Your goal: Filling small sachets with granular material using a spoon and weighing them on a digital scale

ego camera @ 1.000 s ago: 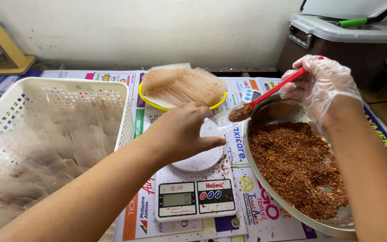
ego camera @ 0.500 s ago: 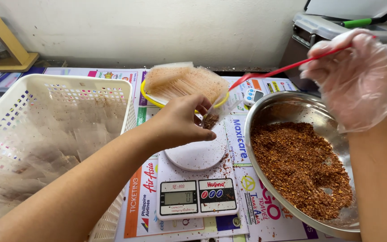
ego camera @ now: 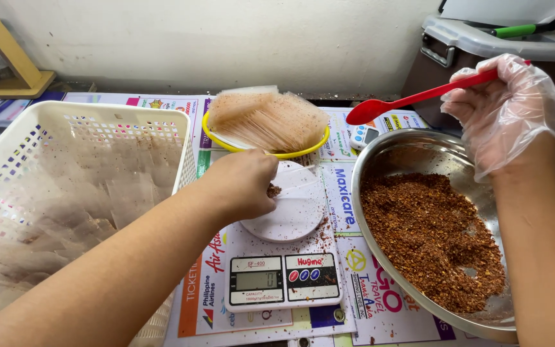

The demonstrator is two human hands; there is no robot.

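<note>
Two hands, head view: both are over the table [ego camera: 380, 321], which is covered with printed paper sheets.
Left hand [ego camera: 242, 186]: bare, its grip closed on a small clear sachet [ego camera: 290, 186] lying across the white pan of the kitchen scale [ego camera: 284, 257]; a pinch of reddish-brown flakes shows at the fingertips.
Right hand [ego camera: 505, 109]: in a thin clear glove, its grip closed around the handle of a red spoon [ego camera: 412, 99], raised above the bowl; the spoon's bowl points left.
Steel bowl [ego camera: 393, 160]: just right of the scale, filled with the same reddish-brown flakes.
Yellow dish [ego camera: 216, 136]: behind the scale, stacked with a fan of small clear sachets.
White basket [ego camera: 123, 115]: on the left, holding a layer of clear sachets.
Scale front: some flakes are spilled on its white top, near the pan.
</note>
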